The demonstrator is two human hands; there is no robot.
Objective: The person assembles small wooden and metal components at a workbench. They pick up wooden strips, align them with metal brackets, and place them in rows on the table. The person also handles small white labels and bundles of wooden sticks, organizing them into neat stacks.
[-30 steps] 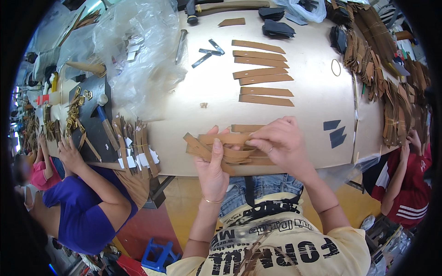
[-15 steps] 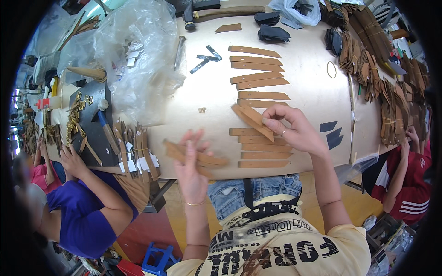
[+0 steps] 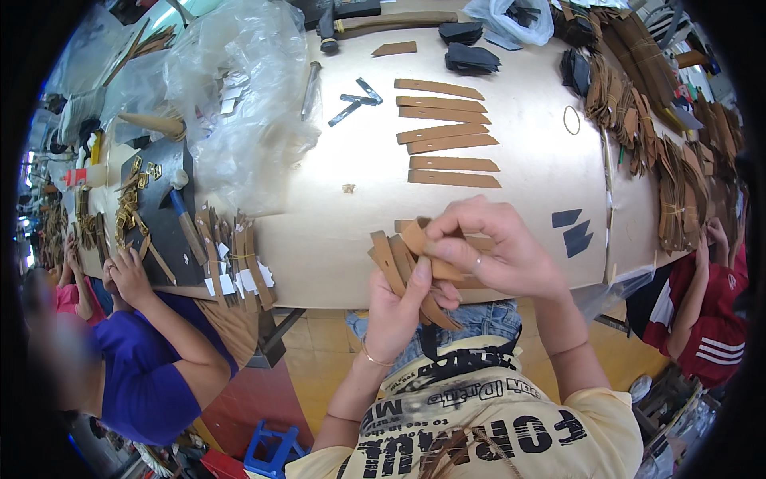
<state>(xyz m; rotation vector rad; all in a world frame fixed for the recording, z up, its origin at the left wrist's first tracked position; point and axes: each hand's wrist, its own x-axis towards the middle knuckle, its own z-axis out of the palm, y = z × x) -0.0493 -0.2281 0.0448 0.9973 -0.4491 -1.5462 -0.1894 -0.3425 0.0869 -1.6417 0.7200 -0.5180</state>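
Close to the table's near edge, my left hand is closed round several brown leather strips that fan out past its fingers. My right hand pinches the end of another leather strip, which looks bent, right against the left thumb. Partly hidden beneath the right hand lie more strips. Beyond the hands, a column of leather strips runs up the table, mostly in pairs, with a small hole near the left end of several.
Dark pointed pieces lie to the right, near a rubber band. Metal bars, a hammer and plastic sheeting are farther off. Bundled strips crowd the right side. Co-workers sit at left and right.
My left hand has swung right with its strips to meet the right hand. The right hand has come nearer to me, and its strip has turned and bent.
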